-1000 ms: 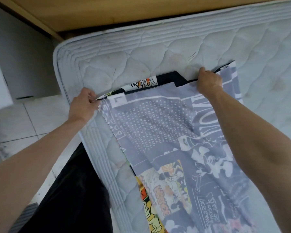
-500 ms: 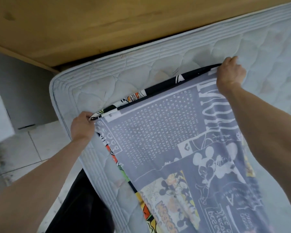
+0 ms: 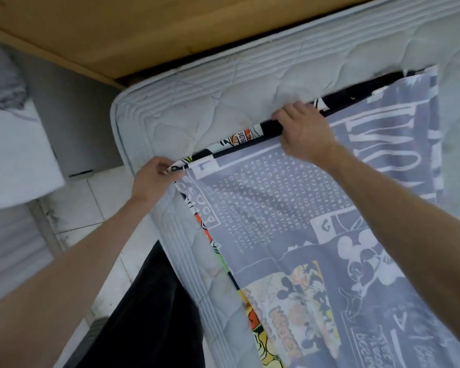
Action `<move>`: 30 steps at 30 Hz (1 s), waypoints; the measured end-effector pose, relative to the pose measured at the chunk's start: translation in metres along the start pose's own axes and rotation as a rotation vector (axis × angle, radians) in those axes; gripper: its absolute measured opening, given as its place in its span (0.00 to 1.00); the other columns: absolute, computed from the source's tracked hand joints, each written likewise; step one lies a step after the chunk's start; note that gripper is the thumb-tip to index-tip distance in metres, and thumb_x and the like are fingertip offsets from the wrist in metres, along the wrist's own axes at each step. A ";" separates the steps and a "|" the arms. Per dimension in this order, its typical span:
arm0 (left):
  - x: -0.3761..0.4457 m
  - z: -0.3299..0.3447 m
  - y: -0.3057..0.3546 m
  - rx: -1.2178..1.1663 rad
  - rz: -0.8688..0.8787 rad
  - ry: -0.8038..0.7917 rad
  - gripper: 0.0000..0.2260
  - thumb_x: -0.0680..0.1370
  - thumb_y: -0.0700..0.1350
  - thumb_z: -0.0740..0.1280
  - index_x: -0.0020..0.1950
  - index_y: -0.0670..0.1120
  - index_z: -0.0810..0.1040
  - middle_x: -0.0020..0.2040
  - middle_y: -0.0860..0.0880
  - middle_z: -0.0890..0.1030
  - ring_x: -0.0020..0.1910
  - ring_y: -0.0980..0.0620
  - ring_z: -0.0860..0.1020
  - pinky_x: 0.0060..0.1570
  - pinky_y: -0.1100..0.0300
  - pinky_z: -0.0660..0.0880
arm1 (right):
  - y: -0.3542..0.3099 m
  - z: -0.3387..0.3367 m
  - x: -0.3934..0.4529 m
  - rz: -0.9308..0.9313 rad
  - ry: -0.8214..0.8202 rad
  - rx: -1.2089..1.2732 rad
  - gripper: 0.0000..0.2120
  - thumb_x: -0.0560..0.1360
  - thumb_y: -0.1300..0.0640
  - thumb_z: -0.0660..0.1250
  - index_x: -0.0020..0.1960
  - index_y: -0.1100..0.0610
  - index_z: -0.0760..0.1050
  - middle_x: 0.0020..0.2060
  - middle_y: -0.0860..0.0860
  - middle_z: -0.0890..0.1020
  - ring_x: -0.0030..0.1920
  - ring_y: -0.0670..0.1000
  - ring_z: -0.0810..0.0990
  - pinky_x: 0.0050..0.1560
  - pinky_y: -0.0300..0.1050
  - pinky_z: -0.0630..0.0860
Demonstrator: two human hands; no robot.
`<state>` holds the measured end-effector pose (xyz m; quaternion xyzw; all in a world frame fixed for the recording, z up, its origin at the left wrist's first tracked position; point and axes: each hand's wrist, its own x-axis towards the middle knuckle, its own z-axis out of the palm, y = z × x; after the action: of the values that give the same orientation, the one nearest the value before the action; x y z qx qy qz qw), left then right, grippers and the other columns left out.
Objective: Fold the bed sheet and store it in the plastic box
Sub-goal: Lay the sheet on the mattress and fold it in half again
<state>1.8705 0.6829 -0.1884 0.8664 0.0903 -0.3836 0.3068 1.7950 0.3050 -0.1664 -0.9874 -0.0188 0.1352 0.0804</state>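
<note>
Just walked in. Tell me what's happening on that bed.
A person is folding a cartoon-print bed sheet on a bare quilted mattress. The left hand pinches the sheet's corner at the mattress edge, while the right hand grips the far edge partway along it. The sheet lies doubled over, pale reverse side up. No plastic box is in view.

Both forearms bare to the frame edge, no sleeves in view; no watch, rings or bands on either wrist or on the fingers, as far as one can see; left hand (image 3: pixel 154 176) and right hand (image 3: pixel 307 134) bare too, no gloves; nails short, plain, tho blurred; lower down, dark trousers (image 3: pixel 154 314), black or near it, loose cut w/ soft vertical folds; feet hidden.
</note>
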 end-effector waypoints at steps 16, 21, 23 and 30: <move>-0.010 -0.001 -0.019 0.238 0.193 0.164 0.07 0.82 0.49 0.67 0.52 0.47 0.81 0.48 0.49 0.86 0.48 0.47 0.83 0.48 0.60 0.71 | -0.070 0.017 0.041 0.066 -0.278 -0.078 0.13 0.80 0.61 0.59 0.62 0.59 0.75 0.56 0.57 0.80 0.57 0.59 0.76 0.59 0.51 0.65; -0.004 -0.004 -0.016 0.327 0.196 0.116 0.07 0.83 0.46 0.65 0.51 0.44 0.79 0.48 0.45 0.85 0.50 0.43 0.82 0.50 0.54 0.72 | -0.068 0.011 0.054 0.068 -0.328 -0.040 0.13 0.81 0.59 0.59 0.62 0.56 0.77 0.54 0.56 0.84 0.54 0.59 0.80 0.59 0.50 0.66; 0.000 -0.005 -0.014 0.356 0.186 0.091 0.08 0.83 0.47 0.64 0.50 0.44 0.79 0.47 0.45 0.84 0.48 0.43 0.81 0.50 0.53 0.72 | -0.066 0.012 0.059 0.091 -0.314 -0.026 0.13 0.83 0.52 0.58 0.60 0.54 0.78 0.53 0.55 0.84 0.53 0.59 0.81 0.59 0.50 0.65; 0.010 -0.011 -0.001 0.370 0.097 0.031 0.06 0.79 0.47 0.66 0.42 0.50 0.76 0.42 0.53 0.80 0.43 0.51 0.76 0.46 0.58 0.70 | -0.069 0.015 0.052 0.225 -0.215 -0.003 0.20 0.79 0.43 0.64 0.57 0.60 0.77 0.56 0.58 0.77 0.58 0.60 0.74 0.57 0.55 0.67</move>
<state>1.8834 0.6898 -0.1900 0.9172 -0.0190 -0.3651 0.1587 1.8395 0.3786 -0.1827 -0.9632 0.0831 0.2483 0.0606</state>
